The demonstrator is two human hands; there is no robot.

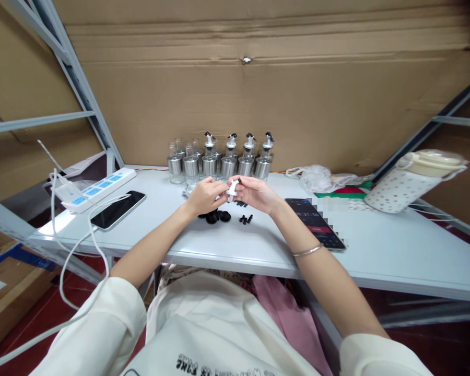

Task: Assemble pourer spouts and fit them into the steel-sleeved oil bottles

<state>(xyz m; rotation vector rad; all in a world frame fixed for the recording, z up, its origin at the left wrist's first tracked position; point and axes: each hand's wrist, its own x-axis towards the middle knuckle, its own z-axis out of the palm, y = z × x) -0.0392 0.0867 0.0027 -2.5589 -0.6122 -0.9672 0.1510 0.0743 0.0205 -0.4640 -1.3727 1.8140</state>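
Note:
My left hand (pixel 204 195) and my right hand (pixel 254 193) meet over the white table (pixel 395 250) and together grip a small white pourer cap (pixel 232 189) with a black tip. Just below them lie several black rubber rings (pixel 215 216) and small black plugs (pixel 246 218). Behind the hands stand several small glass bottles with steel bands (pixel 219 164); the right ones carry pourer tops, the left ones (pixel 176 166) are without them.
A phone (pixel 117 210) lies left of the hands, cabled to a white power strip (pixel 97 190). Another phone (pixel 317 223) showing a timer lies to the right. A dotted cream jug (pixel 411 180) and a plastic bag (pixel 317 177) sit at the back right. Cardboard walls the back.

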